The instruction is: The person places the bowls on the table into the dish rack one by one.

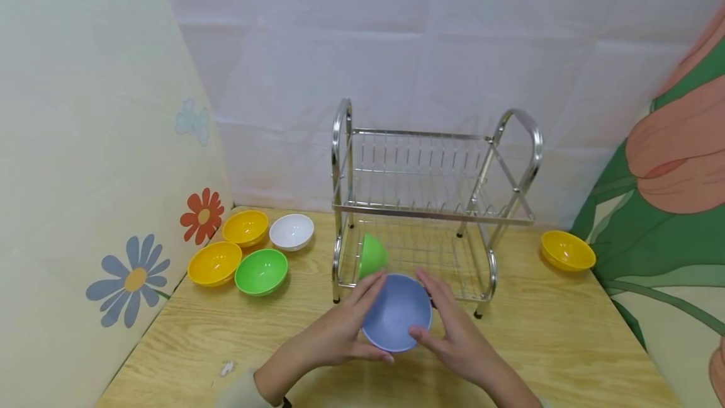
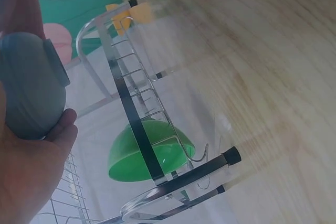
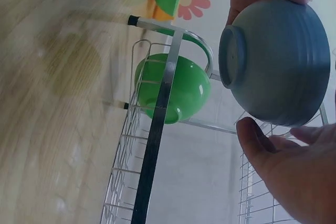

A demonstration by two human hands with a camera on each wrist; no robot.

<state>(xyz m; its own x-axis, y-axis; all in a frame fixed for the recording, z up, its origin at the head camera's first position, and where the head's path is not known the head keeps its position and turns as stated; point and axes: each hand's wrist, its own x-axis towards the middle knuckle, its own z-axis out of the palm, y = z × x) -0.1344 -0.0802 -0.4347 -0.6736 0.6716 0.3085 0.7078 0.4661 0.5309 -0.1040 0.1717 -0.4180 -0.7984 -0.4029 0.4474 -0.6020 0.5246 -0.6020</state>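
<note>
A blue bowl (image 1: 396, 312) is held in the air in front of the dish rack, its inside facing up toward the head view. My left hand (image 1: 345, 323) grips its left side, with the thumb along the near side. On the other side my right hand (image 1: 453, 332) holds it, thumb at the near rim and fingers at the far right. Both wrist views show the bowl's outside and foot ring. Behind it, a green bowl (image 1: 372, 255) stands on its side in the lower tier of the metal dish rack (image 1: 419, 211), at the left end.
Left of the rack sit two yellow bowls (image 1: 215, 264), a white bowl (image 1: 291, 232) and another green bowl (image 1: 262, 272). A lone yellow bowl (image 1: 567, 250) sits at the right. Patterned panels (image 1: 136, 282) flank the wooden table (image 1: 544, 332), and a white cloth (image 1: 294, 112) hangs behind.
</note>
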